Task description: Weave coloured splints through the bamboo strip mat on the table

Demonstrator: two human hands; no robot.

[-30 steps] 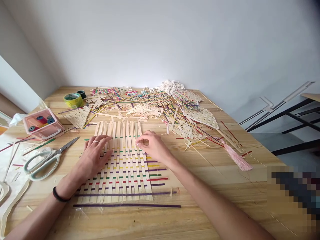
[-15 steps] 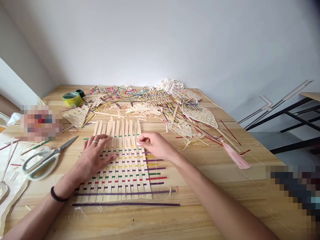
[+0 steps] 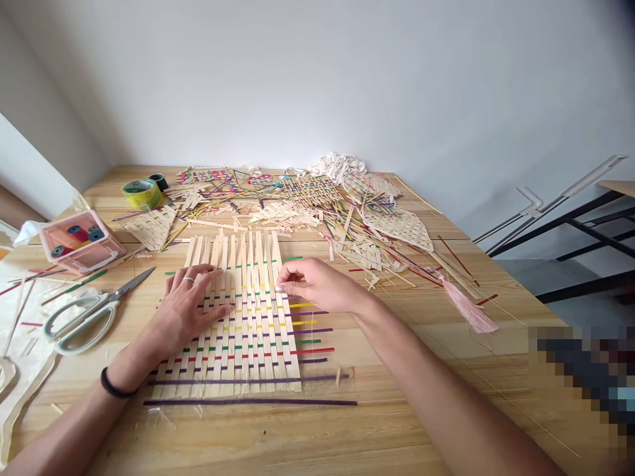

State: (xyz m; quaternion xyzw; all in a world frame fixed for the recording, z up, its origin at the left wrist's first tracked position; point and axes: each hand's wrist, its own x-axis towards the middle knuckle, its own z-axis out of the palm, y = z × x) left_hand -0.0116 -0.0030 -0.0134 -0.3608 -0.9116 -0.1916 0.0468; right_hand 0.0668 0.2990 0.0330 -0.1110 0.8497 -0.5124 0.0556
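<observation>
Open passage: bare surface (image 3: 387, 370), right of woven mat (image 3: 248, 330). Obstructions: scissors (image 3: 89, 317), left; strip pile (image 3: 292, 211), beyond.

No readable text, only an illegible marking on the green core of the yellow tape roll (image 3: 145, 199).

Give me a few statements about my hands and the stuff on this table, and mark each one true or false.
1. The left hand rests on the woven mat. True.
2. The scissors lie inside the pink box. False: the scissors lie outside the box, on its near side.
3. The pink tassel is right of the mat. True.
4. The right hand grips the yellow tape roll. False: its fingertips are at the mat's right edge; the tape roll sits at the far left.
</observation>
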